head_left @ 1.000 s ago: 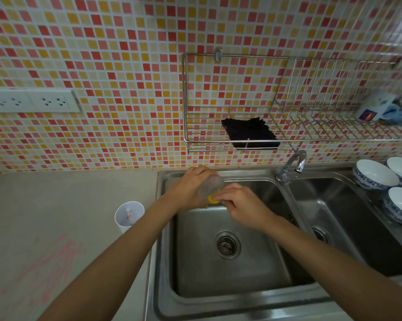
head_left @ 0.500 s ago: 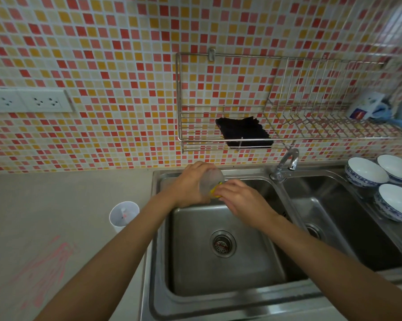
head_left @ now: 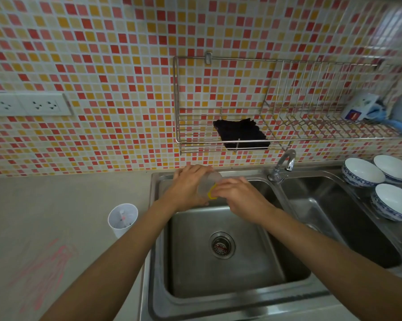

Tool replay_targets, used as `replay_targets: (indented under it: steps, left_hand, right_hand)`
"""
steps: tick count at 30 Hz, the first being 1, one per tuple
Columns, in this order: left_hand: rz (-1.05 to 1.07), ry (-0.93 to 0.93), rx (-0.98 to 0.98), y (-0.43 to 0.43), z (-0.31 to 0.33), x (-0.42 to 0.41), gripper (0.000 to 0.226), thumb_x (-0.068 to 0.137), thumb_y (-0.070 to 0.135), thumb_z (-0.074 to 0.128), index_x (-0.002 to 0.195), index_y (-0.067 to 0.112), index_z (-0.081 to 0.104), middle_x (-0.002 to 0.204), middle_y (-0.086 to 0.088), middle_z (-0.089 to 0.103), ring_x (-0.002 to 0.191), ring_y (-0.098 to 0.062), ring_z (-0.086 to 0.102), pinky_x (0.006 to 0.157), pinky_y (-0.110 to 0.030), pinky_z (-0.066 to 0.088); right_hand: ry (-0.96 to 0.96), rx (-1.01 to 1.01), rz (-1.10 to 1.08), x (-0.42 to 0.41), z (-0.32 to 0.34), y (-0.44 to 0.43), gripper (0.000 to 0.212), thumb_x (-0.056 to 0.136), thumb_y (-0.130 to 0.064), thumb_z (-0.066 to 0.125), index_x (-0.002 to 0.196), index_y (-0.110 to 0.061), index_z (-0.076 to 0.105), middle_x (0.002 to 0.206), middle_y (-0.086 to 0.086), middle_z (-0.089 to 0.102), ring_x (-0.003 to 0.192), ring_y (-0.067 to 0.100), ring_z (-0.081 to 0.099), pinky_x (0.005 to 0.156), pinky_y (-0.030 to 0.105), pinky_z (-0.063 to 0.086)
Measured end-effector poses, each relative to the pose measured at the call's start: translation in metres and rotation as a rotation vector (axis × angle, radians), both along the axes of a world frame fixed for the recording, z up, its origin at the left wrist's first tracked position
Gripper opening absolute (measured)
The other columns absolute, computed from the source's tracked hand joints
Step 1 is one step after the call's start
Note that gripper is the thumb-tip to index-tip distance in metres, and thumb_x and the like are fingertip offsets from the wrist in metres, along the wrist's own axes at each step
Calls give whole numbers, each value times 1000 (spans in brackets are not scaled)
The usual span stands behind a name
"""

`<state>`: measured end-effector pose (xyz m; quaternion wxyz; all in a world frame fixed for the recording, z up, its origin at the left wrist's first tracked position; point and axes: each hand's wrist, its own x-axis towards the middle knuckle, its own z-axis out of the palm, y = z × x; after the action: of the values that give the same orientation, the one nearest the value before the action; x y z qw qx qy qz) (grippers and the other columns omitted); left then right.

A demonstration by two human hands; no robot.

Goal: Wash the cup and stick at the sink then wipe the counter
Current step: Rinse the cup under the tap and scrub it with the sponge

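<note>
My left hand (head_left: 188,186) grips a translucent cup (head_left: 208,184) on its side above the back of the left sink basin (head_left: 221,269). My right hand (head_left: 240,198) holds a yellow sponge (head_left: 211,192) pushed against the cup's mouth. A second white cup (head_left: 123,219) stands on the counter (head_left: 56,205) left of the sink, with a thin stick (head_left: 123,218) inside it. Pink smears (head_left: 44,272) mark the counter at the front left.
A tap (head_left: 284,164) stands between the two basins, no water visible. A dark cloth (head_left: 240,133) lies on the wall wire rack (head_left: 288,126). Several blue-rimmed white bowls (head_left: 363,171) sit right of the right basin. Wall sockets (head_left: 33,104) are at the left.
Both hands stay together on the cup, with the right hand working the sponge slightly at its mouth. The view has shifted a little.
</note>
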<state>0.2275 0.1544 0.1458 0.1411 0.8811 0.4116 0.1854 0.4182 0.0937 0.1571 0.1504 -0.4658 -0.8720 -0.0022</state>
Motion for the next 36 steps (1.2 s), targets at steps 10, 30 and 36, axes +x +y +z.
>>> replay_targets:
  steps: [10,30,36]
  left_hand:
    - [-106,-40,-4,3,0,-3,81,67,30,85,137,19,45,138,1,50,127,-16,42,106,-21,22]
    - [-124,-7,-29,7,-3,1,76,70,28,81,137,23,44,138,0,48,127,-18,40,109,-35,34]
    - [-127,-47,-36,5,-10,-1,82,67,23,84,138,19,45,141,-2,47,130,-20,40,109,-26,26]
  right_hand:
    - [290,-142,-208,-20,-29,-11,34,84,0,63,108,-21,73,104,-5,73,97,20,55,84,34,46]
    - [201,-126,-272,-26,-20,-5,30,87,-5,60,110,-21,72,102,-4,71,97,16,50,82,24,37]
    - [168,-152,-177,-7,-17,-2,31,86,-6,64,110,-24,72,102,-7,72,92,14,52,82,31,44]
